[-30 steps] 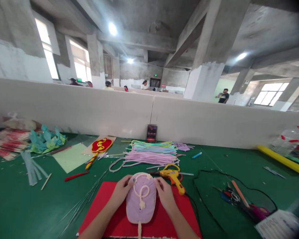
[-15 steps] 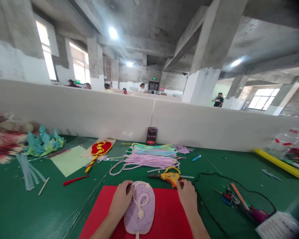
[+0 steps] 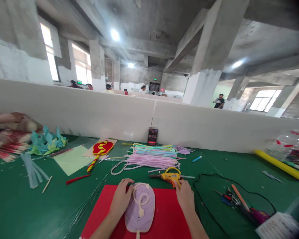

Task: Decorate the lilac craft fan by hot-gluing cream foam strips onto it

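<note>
A lilac fan [image 3: 142, 223] with cream edging, a cream loop and small cream flowers lies on a red sheet [image 3: 168, 212]. My left hand [image 3: 121, 196] pinches its upper left edge, thumb and fingers at the cream trim. Beyond the sheet's far edge lies a yellow-orange hot glue gun [image 3: 169, 177], nozzle pointing left. My right hand [image 3: 185, 193] has its fingers closed about the gun's handle, which they partly hide.
Pastel pipe cleaners [image 3: 153, 157] lie behind the glue gun. A red and yellow fan [image 3: 103, 147] is at left. Scissors [image 3: 228, 198] and a black cord [image 3: 221, 175] lie at right. A white partition [image 3: 204, 127] borders the green table; another person's arm [image 3: 5, 118] shows far left.
My right hand has shifted slightly left, with its fingers closer around the glue gun's handle. My left hand stays at the lilac fan's edge. The view has turned a little.
</note>
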The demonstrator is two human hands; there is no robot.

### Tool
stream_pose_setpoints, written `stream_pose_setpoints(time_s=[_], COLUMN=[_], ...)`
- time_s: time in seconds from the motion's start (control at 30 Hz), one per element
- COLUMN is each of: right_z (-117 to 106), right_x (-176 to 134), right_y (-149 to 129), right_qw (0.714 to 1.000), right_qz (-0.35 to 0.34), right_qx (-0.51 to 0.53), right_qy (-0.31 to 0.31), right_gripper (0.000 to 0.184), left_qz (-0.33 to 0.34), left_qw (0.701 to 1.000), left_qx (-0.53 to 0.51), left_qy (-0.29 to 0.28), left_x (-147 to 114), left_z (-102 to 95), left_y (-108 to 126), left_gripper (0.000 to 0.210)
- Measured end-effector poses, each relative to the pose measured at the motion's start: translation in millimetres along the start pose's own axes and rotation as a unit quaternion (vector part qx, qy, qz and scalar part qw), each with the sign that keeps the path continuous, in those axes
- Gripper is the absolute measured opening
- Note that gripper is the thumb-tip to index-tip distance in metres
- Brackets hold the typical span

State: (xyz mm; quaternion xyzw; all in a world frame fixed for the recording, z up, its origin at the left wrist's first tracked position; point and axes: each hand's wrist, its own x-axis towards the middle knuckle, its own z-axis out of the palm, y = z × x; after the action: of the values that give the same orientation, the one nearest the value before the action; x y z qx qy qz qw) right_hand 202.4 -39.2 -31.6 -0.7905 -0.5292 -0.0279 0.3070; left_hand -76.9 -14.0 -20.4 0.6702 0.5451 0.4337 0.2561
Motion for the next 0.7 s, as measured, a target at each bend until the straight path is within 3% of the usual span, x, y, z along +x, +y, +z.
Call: stream_pose_setpoints(time_s=[0.23, 0.4, 0.57, 0.7], right_z=[-14.2, -20.8, -13.1, -10.8], right_x=[3.1, 0.0, -4.2, -7.3], right_y=[-8.8, -19.2, -17.6, -15.0], right_qw=[0.997, 0.996, 0.995, 0.993], right_qz=[0.032, 0.017, -0.039, -0.044], right_qx=[0.062, 0.09, 0.072, 0.052], right_qy=[0.018, -0.018, -0.064, -0.102], right_gripper=[0.047, 0.048, 0.054, 0.042], left_qz=[0.014, 0.048, 0.01, -0.025], left_qw=[1.0, 0.995, 0.99, 0.985], left_qx=[0.014, 0.06, 0.083, 0.09], left_qy=[-0.01, -0.069, -0.116, -0.147], left_x=[-9.6, -18.1, -18.5, -19.3], left_z=[-8.2, -10.4, -11.3, -9.1], left_y=[22.2, 37.0, 41.5, 44.1], left_gripper=[0.024, 0.024, 0.019, 0.015])
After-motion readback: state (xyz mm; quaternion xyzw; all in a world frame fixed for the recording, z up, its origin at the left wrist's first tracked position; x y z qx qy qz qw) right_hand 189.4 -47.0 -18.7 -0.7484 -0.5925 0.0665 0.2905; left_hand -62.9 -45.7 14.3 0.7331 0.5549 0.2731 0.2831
